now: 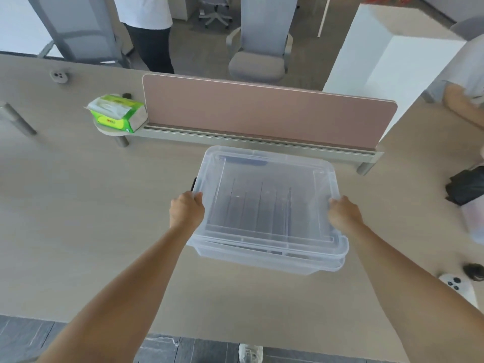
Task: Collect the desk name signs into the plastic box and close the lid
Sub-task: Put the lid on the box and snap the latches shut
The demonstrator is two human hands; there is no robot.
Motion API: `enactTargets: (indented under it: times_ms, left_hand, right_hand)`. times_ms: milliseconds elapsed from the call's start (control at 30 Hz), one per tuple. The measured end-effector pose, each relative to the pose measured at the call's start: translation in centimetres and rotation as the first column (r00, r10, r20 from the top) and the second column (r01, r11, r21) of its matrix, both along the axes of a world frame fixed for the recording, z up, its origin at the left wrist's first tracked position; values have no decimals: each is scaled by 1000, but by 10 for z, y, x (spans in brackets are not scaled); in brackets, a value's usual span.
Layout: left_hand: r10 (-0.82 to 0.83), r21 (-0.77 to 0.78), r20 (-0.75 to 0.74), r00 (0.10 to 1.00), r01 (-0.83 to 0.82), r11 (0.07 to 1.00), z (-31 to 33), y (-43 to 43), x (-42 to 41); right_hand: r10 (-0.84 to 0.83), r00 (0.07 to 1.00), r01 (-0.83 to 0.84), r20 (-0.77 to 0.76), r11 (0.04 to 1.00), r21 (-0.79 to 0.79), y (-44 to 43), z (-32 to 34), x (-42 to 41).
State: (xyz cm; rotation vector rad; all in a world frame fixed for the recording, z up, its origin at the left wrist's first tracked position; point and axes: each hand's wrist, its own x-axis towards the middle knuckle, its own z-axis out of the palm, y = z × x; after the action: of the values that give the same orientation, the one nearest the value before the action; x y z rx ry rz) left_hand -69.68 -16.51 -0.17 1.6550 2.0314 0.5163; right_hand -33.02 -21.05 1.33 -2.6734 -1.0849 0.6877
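Note:
A clear plastic box (267, 260) stands on the wooden desk (78, 218), in front of the pink divider. Its clear lid (269, 179) lies on top of it. Through the lid I see several desk name signs (259, 205) standing in a row inside. My left hand (186, 209) grips the lid's left edge, next to a dark latch. At the lid's right edge, my right hand (343, 214) grips in the same way. The lid's near edge sits slightly above the box rim.
A pink divider (262, 111) runs across the desk behind the box. A green tissue pack (117, 113) lies at its left end. A black bag (466, 187) and a white controller (458, 285) sit at the right. Other people stand beyond the desk and at the right edge.

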Motion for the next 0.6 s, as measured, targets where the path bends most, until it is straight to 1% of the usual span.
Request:
enactTargets:
  times_ms: [167, 267, 433, 600]
  left_hand:
    - [9, 1, -42, 999, -9, 1000, -5, 17, 16]
    - [-6, -27, -69, 998, 5, 1000, -4, 19, 14]
    - [-51, -59, -47, 998, 49, 997, -1, 14, 6]
    - [-81, -62, -39, 996, 79, 995, -9, 4, 3]
  right_hand:
    - [36, 999, -35, -38, 998, 45, 12, -3, 22]
    - [59, 997, -57, -42, 996, 62, 9, -2, 22]
    - [30, 999, -25, -39, 992, 124, -11, -8, 15]
    - [-10, 1000, 10, -2, 996, 86, -27, -14, 8]
